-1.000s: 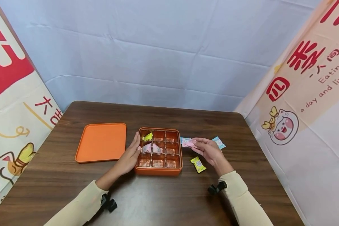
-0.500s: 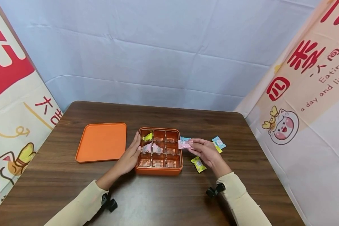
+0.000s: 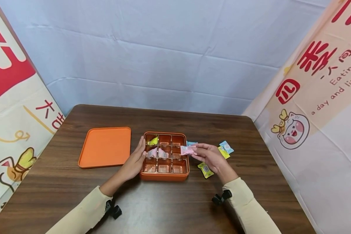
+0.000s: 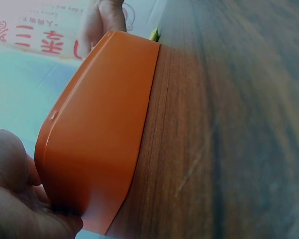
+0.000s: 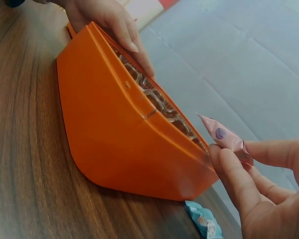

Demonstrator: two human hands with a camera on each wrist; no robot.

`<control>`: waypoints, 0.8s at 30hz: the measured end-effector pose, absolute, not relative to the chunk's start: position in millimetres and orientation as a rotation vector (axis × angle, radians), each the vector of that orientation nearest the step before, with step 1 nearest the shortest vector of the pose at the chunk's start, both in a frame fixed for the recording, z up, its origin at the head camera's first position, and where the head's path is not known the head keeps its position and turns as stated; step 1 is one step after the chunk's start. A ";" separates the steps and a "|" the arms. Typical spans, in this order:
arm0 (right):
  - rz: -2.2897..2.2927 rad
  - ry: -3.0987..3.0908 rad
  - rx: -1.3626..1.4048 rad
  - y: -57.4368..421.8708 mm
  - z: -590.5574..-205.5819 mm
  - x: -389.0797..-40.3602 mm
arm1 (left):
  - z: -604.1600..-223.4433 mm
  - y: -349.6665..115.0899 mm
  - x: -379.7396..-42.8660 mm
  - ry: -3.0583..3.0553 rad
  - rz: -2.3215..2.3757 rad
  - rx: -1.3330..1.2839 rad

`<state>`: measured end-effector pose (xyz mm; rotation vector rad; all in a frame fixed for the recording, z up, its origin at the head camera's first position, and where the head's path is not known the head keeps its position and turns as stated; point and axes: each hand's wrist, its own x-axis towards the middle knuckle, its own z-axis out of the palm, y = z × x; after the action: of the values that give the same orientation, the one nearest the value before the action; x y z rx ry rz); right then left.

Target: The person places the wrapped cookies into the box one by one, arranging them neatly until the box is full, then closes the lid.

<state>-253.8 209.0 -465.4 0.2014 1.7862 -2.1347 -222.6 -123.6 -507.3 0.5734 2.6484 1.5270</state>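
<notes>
An orange box [image 3: 164, 177] with a clear divided insert stands on the table. A yellow-green wrapped candy [image 3: 153, 141] lies in its far left compartment. Two pink wrapped candies, one in the left compartment [image 3: 152, 152] and one in the middle [image 3: 163, 153], fill part of the centre row. My left hand [image 3: 136, 161] rests straight-fingered along the box's left side. Between thumb and fingers my right hand [image 3: 212, 157] pinches a pink wrapped candy [image 5: 226, 135], which overlaps the box's right rim in the head view.
Right of the box lie a blue candy [image 5: 204, 219] close by its wall, a yellow candy [image 3: 205, 170], another yellow one [image 3: 224, 152] and a light blue one [image 3: 226, 147]. An orange lid [image 3: 105, 148] lies flat on the wooden table [image 3: 152, 208] at the left.
My right hand has carried the pink candy leftward, from beside the box to over its right rim. A yellow candy behind that hand has come into view. My left hand stays put.
</notes>
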 end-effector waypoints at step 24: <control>-1.975 2.040 0.154 186.8 -456.3 -255.7 | -508.9 -125.3 -222.9 2.654 1.539 0.610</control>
<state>-255.7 186.8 -456.3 0.1539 2.0397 -1.9751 -222.9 -125.3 -508.9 0.6102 2.6539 1.5389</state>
